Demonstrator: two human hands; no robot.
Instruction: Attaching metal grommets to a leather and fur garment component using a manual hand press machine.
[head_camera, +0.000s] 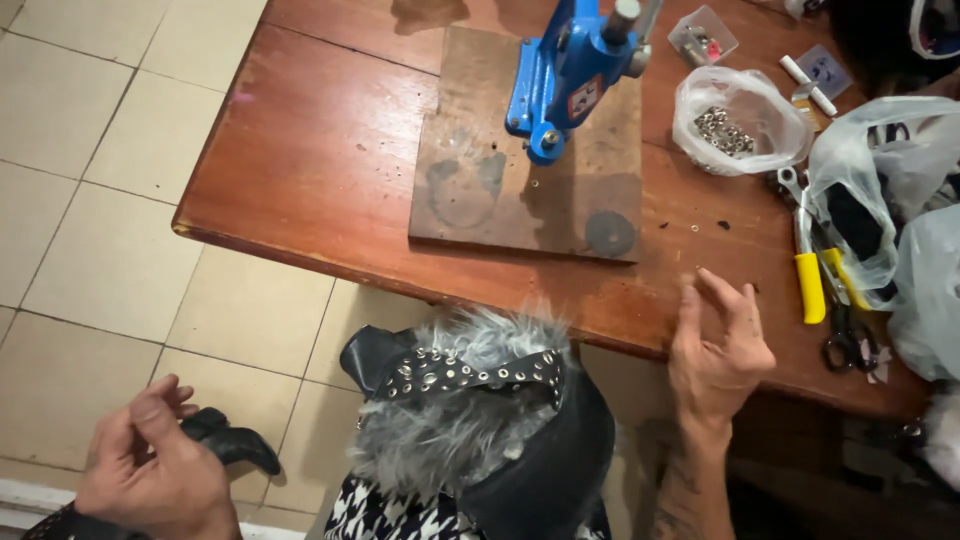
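The black strap is clamped in the left hand; the right hand, fingers apart, hovers empty, so the studded fur piece could be dropped from the lap.

A black leather piece juts sideways from curled fingers, low at left, above the tiled floor.

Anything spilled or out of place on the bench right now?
Yes: a few loose eyelets lie scattered on the wooden table, outside the open plastic bag of eyelets. Dark specks sit nearby too. Nothing looks broken.
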